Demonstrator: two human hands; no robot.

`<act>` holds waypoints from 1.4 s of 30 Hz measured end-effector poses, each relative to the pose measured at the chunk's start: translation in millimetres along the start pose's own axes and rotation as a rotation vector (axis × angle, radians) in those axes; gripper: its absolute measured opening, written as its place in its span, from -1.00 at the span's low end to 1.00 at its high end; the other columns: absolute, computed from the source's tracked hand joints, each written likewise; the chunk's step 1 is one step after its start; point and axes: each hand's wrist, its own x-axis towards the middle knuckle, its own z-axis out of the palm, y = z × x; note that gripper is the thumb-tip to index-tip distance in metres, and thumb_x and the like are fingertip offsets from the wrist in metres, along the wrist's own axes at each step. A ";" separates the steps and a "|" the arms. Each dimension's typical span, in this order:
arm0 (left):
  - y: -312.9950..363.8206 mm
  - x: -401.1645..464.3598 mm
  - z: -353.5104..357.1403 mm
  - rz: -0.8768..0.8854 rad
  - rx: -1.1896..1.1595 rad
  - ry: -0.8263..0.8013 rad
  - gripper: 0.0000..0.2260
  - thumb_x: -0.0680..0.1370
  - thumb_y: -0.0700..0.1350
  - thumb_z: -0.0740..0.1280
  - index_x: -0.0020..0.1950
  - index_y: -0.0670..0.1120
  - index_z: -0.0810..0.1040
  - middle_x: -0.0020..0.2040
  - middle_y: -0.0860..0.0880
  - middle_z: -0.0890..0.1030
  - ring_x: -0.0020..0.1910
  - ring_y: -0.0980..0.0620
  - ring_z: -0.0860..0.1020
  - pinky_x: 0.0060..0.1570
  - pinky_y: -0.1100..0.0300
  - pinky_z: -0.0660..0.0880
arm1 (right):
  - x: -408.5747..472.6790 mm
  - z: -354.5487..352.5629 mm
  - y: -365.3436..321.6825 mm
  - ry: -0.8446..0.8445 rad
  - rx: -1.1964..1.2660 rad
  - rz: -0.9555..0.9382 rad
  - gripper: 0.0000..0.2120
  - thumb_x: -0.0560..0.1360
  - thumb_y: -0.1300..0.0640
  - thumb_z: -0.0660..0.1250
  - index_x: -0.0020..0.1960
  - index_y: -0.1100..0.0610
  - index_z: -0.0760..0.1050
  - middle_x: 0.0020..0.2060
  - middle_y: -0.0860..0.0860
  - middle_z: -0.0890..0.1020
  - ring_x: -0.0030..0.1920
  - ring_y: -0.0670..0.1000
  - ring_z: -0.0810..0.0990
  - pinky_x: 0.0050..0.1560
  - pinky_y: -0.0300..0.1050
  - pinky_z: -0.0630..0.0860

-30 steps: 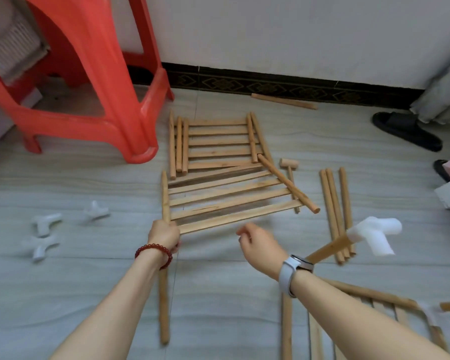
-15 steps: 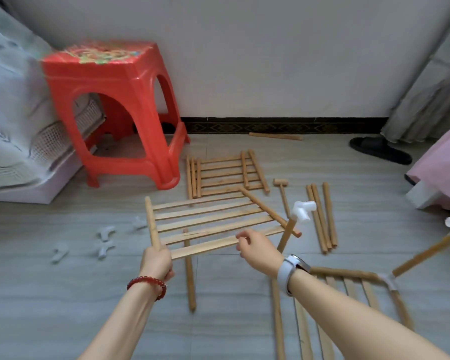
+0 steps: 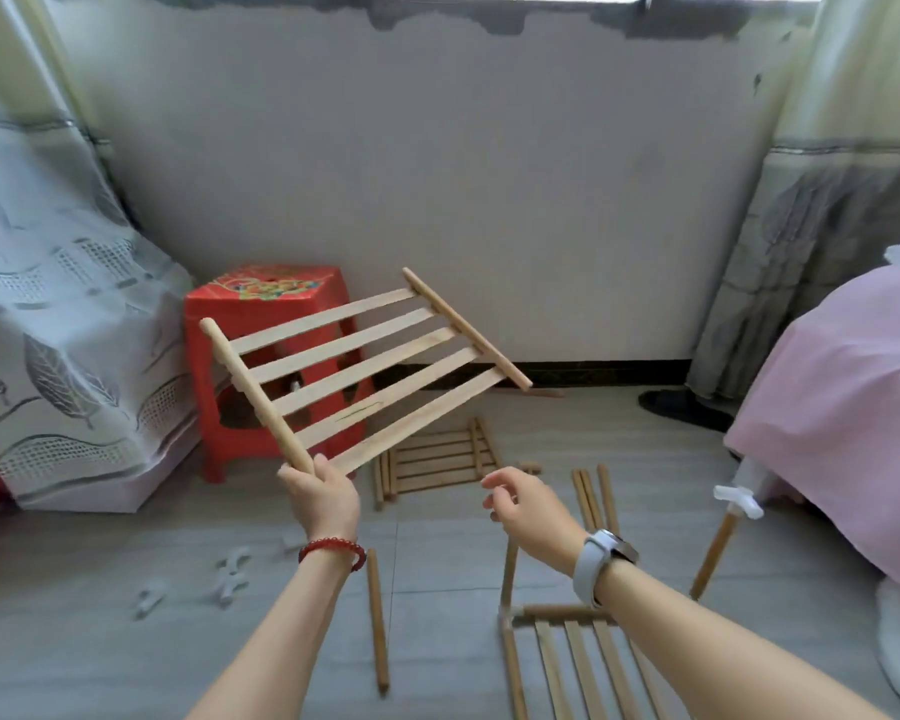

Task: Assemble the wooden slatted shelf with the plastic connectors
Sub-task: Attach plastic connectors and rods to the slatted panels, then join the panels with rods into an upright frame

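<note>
Above floor, left hand grips unlabelled slatted panel.

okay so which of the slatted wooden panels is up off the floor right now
The five-slat panel gripped by the left hand at its rail end; the others lie on the floor.
</note>
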 end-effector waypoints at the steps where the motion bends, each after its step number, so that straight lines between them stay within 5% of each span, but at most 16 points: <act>1: 9.4 -2.4 3.4 -0.013 -0.049 -0.019 -0.69 0.64 -0.10 0.09 0.30 -0.26 0.23 0.01 -0.21 0.45 -0.12 -0.23 0.53 -0.12 -0.11 0.55 | -4.0 -8.8 -2.2 0.033 0.014 -0.015 -0.78 0.60 0.22 0.05 0.13 0.09 0.44 -0.06 0.09 0.60 -0.09 0.18 0.60 -0.12 -0.06 0.51; 7: 53.9 -40.4 26.9 0.043 -0.219 -0.262 -0.73 0.66 -0.08 0.07 0.28 -0.21 0.23 -0.24 -0.03 0.30 -0.44 0.07 0.32 -0.59 0.28 0.35 | -27.5 -75.3 -0.2 0.310 0.033 -0.027 -0.75 0.61 0.19 0.11 0.23 0.15 0.44 -0.07 -0.02 0.57 -0.06 -0.01 0.57 -0.11 -0.22 0.48; 12: 76.8 -85.8 39.1 0.167 -0.134 -0.541 -0.71 0.66 -0.05 0.06 0.33 -0.15 0.22 -0.20 0.00 0.31 -0.41 0.09 0.32 -0.47 0.24 0.35 | -70.3 -117.0 4.6 0.717 -0.229 -0.270 -0.81 0.55 0.31 0.19 0.10 0.24 0.52 -0.04 0.09 0.57 0.00 0.06 0.52 0.05 -0.10 0.44; 16: 78.0 -132.7 43.6 0.297 -0.028 -0.710 -0.74 0.66 -0.07 0.07 0.30 -0.14 0.24 -0.28 -0.02 0.33 -0.44 0.09 0.33 -0.46 0.22 0.36 | -106.8 -140.7 26.3 0.860 -0.412 -0.255 -0.72 0.48 0.14 0.13 0.05 0.20 0.54 -0.01 0.09 0.57 0.04 0.10 0.52 0.07 -0.04 0.38; 24: 38.4 -191.9 58.1 0.314 0.138 -0.937 -0.85 0.65 -0.10 0.08 0.18 -0.12 0.29 -0.12 -0.11 0.41 -0.39 0.09 0.36 -0.47 0.30 0.42 | -142.8 -121.6 103.1 0.606 -0.628 -0.201 -0.49 0.47 -0.09 0.08 0.28 0.18 0.44 0.17 0.10 0.52 0.23 0.05 0.40 0.19 0.18 0.45; 28: 25.3 -197.3 70.3 0.234 0.189 -0.994 -0.83 0.65 -0.09 0.09 0.18 -0.15 0.30 -0.13 -0.08 0.35 -0.44 0.10 0.37 -0.43 0.23 0.45 | -137.9 -135.6 110.3 0.299 -0.678 -0.135 -0.20 0.46 -0.26 0.19 0.54 0.08 -0.02 0.40 0.00 0.26 0.39 0.00 0.22 0.41 0.03 0.17; 36: 7.2 -195.9 59.7 0.239 0.194 -1.031 -0.88 0.64 -0.10 0.12 0.15 -0.10 0.33 -0.21 -0.06 0.38 -0.46 0.11 0.39 -0.47 0.30 0.48 | -130.5 -115.6 120.4 0.100 -0.732 -0.110 -0.12 0.42 -0.16 0.34 0.53 -0.03 -0.12 0.20 0.01 0.32 0.16 0.00 0.32 0.15 -0.08 0.28; 42: -26.1 -187.1 38.3 0.031 0.271 -0.974 -0.58 0.61 0.01 0.17 0.42 -0.10 0.19 0.00 -0.03 0.49 -0.07 0.06 0.52 -0.08 0.21 0.52 | -120.5 -106.8 125.3 0.124 -0.841 -0.090 -0.17 0.40 -0.16 0.32 0.51 -0.01 -0.03 0.09 0.02 0.32 0.07 0.02 0.30 0.06 -0.08 0.23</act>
